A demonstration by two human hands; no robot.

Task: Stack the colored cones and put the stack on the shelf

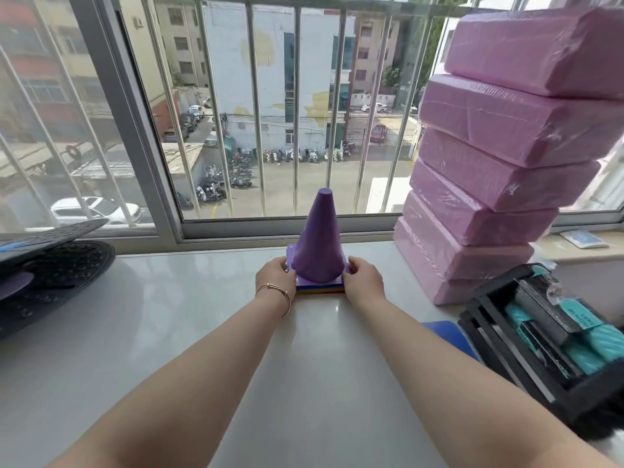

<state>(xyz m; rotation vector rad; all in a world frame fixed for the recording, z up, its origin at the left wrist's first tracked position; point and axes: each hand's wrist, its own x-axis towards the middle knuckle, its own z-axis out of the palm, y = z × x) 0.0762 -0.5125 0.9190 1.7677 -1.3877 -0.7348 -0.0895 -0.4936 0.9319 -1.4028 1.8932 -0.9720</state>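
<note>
A stack of cones [319, 244] stands upright on the white shelf [202, 298] just in front of the window. The purple cone is on top; blue, yellow and orange base edges show beneath it. My left hand [275, 276] grips the left edge of the stacked bases, a thin bracelet on its wrist. My right hand [364, 276] grips the right edge of the bases. Both arms reach straight forward.
A tall pile of pink wrapped blocks [496, 170] stands right of the cones. A black crate [547, 336] with teal items sits at front right, a blue object [442, 327] beside it. Dark studded mats [50, 265] lie at left. The barred window [263, 113] is close behind.
</note>
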